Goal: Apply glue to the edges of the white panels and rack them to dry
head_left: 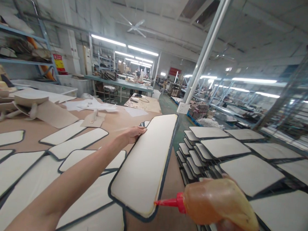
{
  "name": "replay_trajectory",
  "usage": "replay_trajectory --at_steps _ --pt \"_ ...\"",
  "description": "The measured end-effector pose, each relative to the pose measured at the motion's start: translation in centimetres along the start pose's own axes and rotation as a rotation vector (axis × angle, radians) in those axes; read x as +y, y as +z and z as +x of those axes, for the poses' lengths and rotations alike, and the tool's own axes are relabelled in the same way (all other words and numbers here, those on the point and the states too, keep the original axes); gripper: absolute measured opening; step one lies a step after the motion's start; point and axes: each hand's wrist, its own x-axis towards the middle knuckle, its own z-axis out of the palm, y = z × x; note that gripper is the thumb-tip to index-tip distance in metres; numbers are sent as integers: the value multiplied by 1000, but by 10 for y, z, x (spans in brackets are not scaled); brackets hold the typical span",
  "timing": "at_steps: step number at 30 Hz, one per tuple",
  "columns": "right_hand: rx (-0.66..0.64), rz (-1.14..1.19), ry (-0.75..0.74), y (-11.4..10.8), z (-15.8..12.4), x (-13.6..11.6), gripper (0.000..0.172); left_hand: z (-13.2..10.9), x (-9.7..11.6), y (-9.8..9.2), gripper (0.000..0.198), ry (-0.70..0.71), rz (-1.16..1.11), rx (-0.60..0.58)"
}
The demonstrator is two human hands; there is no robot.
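A long white panel with a dark border (146, 160) is tilted up over the table, its far left edge pinched by my left hand (135, 133). Yellowish glue lines part of the panel's right and near edges. My right hand (229, 226), partly hidden, is wrapped round a squeeze glue bottle (214, 201) of amber liquid. The bottle's red nozzle (167, 201) points left, its tip at the panel's near right corner. More dark-edged white panels (77, 140) lie across the table on the left, some overlapping.
Stacked panels on racks (229, 148) stand close on the right. Beige curved pieces (30, 105) and white paper sheets (92, 104) lie at the table's far left. A pole with a socket box (183, 107) rises beyond the table. Further off are workbenches (119, 82) and a person.
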Motion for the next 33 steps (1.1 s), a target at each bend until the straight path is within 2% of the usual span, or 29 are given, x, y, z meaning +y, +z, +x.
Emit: replay_trajectory --at_steps 4,8,11,14,16,19,22,26,31,33 --pt "16 114 49 -6 -3 16 71 -1 5 -3 22 57 -39 123" --pt "251 215 7 9 26 13 57 -11 -5 13 25 110 -41 139" --pt "339 226 -120 22 61 2 65 -24 -21 35 29 102 -15 79" --pt "365 172 -222 24 82 -3 73 -36 -30 50 38 65 3 15" --pt "382 125 -265 19 85 -1 74 -41 -27 55 44 34 -12 -39" --pt "382 118 -250 11 85 4 73 -47 -19 57 45 5 -82 -167" --pt "397 137 -230 5 86 7 72 -52 -15 58 50 46 -110 -316" --pt "419 122 -204 4 69 12 71 -50 -18 56 65 94 -44 -431" --pt "293 102 -77 25 6 21 76 -26 -13 48 66 67 -37 -344" --pt "268 100 -58 32 -7 20 75 -19 -12 47 67 77 -36 -317"
